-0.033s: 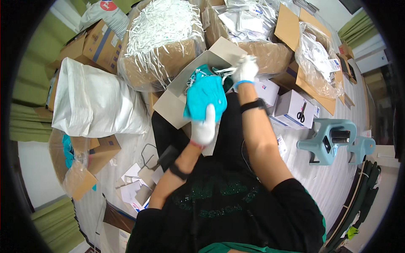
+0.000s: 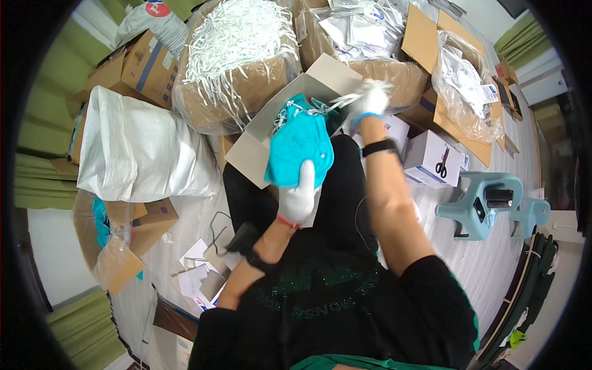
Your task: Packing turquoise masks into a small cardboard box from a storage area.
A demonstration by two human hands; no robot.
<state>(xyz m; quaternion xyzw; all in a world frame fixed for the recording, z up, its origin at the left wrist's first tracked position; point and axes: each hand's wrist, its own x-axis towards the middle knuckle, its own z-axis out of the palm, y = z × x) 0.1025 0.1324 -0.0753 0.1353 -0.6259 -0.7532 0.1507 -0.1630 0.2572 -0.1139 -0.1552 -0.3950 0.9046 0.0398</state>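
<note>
My left hand [image 2: 297, 198], in a white glove, is closed on a stack of teal face masks [image 2: 301, 148] with its thumb laid across their top. White cords show at the far edge of the masks. They lie in and over an open grey-beige cardboard box [image 2: 251, 159], which sits tilted between my knees. To the right of the box's far end, my right hand [image 2: 372, 102], also gloved in white, is smeared by motion. Its fingers are closed on white straps [image 2: 346, 98] that trail left toward the masks; whether they join the masks cannot be made out.
A carton heaped with white paper-like strips [image 2: 237, 43] stands ahead. Beside it is a carton of white packets [image 2: 357, 31]. Black scissors [image 2: 442, 163] lie on a white box [image 2: 427, 157]. A white sack [image 2: 139, 151] stands left, a blue-grey stool [image 2: 478, 206] right.
My right hand has moved to the right, drawing the white straps away from the box. The masks under my left hand have shifted slightly and spread a little.
</note>
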